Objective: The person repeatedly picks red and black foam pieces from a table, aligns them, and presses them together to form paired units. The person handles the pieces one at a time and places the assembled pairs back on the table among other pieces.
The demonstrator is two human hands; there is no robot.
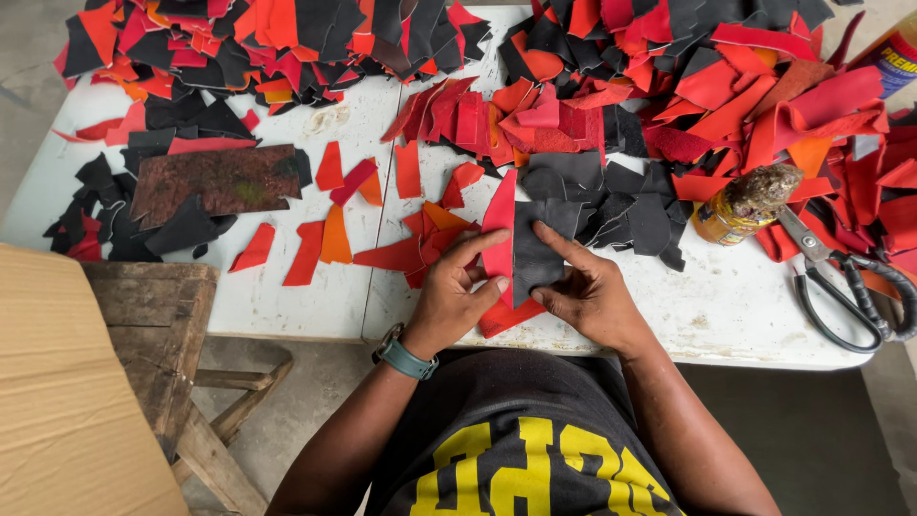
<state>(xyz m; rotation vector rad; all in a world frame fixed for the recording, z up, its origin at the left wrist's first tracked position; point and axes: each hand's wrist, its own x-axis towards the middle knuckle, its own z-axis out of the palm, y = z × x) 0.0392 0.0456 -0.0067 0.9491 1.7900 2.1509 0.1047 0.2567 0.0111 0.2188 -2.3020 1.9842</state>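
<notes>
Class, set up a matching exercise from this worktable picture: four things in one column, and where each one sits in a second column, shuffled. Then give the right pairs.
Things
1. black cut piece
2. scissors
3. glue jar
4. wooden stool

Places
A. on the table's right edge, beside the jar
B. below the table's left front edge, on the floor
C. under the fingers of both hands, on a red piece
D. standing between the black scraps and the scissors

Pairs: 1-C, 2-A, 3-D, 4-B. The left hand and right hand press the piece flat.
</notes>
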